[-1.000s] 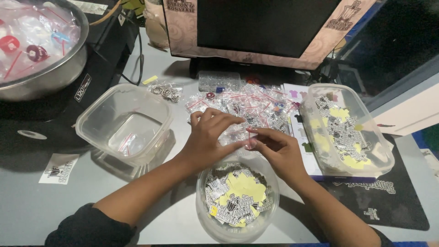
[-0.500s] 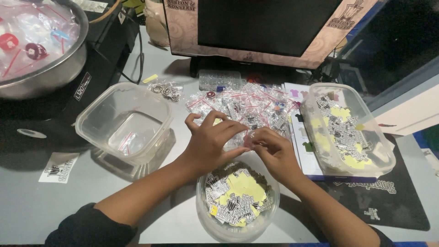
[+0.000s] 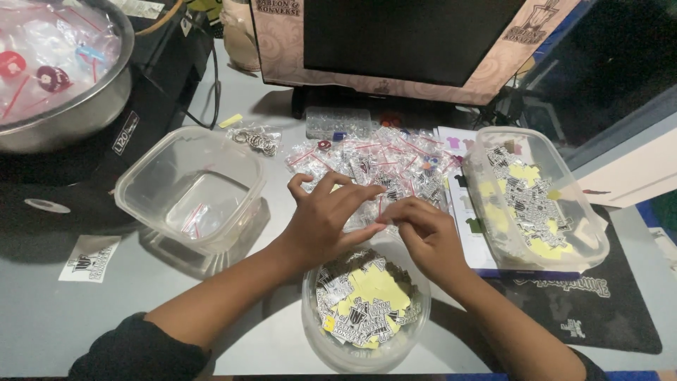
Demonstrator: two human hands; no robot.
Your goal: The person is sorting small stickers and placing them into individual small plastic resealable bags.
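A grey desk [image 3: 84, 310] fills the view under dim, cool light. A dark monitor [image 3: 416, 35] stands at its far edge, framed by a beige patterned surround. Left of the monitor, a black cable [image 3: 214, 77] runs over a black box [image 3: 151, 92]. Right of the monitor lies a deep shadow, and below that a pale cabinet edge [image 3: 635, 169]. A black mat [image 3: 599, 310] lies on the desk, below and right of the monitor.

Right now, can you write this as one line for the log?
left hand: touching small plastic bag | right hand: pinching same bag | round tub of stickers: below hands
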